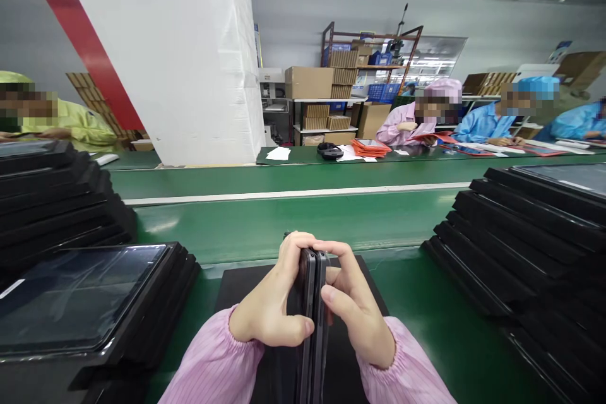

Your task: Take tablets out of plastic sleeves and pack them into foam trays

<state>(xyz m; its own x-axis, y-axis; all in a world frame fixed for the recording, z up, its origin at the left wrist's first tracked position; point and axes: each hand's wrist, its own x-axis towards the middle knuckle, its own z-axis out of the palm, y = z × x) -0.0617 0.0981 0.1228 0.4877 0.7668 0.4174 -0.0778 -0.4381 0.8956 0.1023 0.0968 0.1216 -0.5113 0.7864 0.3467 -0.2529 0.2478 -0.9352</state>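
Note:
Two dark, slim tablets (313, 309) stand on edge side by side, seen from their narrow edges, with a thin gap between them. My left hand (277, 300) is wrapped round the left one, its thumb on the near edge. Against the right one presses my right hand (355, 303), with its index finger over the top and its thumb on the side. At the top, the fingertips of both hands meet. Below lies a flat black tray or mat (246, 290), partly covered by my hands and sleeves.
Stacked black trays with a screen on top stand at left (85, 303), far left (57, 196) and right (530, 233). The green bench (213, 227) runs across. Beyond it are a white pillar (189, 63), orange sleeves (370, 148), and several seated people in work clothes.

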